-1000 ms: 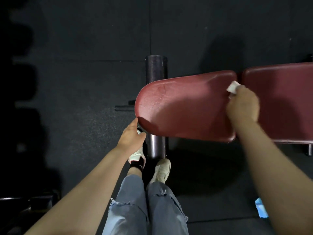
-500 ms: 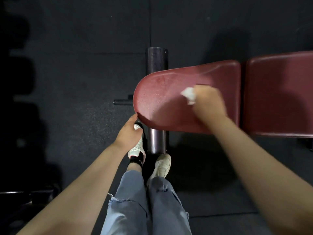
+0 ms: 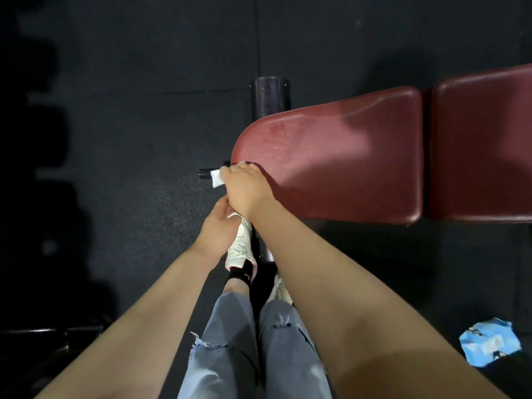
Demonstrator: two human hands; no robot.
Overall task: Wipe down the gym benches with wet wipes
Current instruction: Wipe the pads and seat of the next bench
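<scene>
Here the landmark is the red seat pad of the gym bench, its rounded end pointing toward the person's left. No container stands open in view; the nearest thing to one is a crumpled blue packet lying on the dark rubber floor, well to the near right of the seat pad, and what it holds cannot be told. Any print on it is too blurred to read, and no other writing shows.

The right hand reaches across the body to the rounded end of the seat pad, palm down, fingers curled over the edge and closed on a white wet wipe; a folded corner of the wipe sticks out past the knuckles, just off the pad's tip. The left hand sits just below the right one, under the near corner of the pad, fingers bent inward; whether it grips anything cannot be told.

A second red pad, the back pad, lies just beside the seat pad's far right end. A black foam roller juts out behind the rounded end. Below the hands are a white sneaker and torn grey jeans.
</scene>
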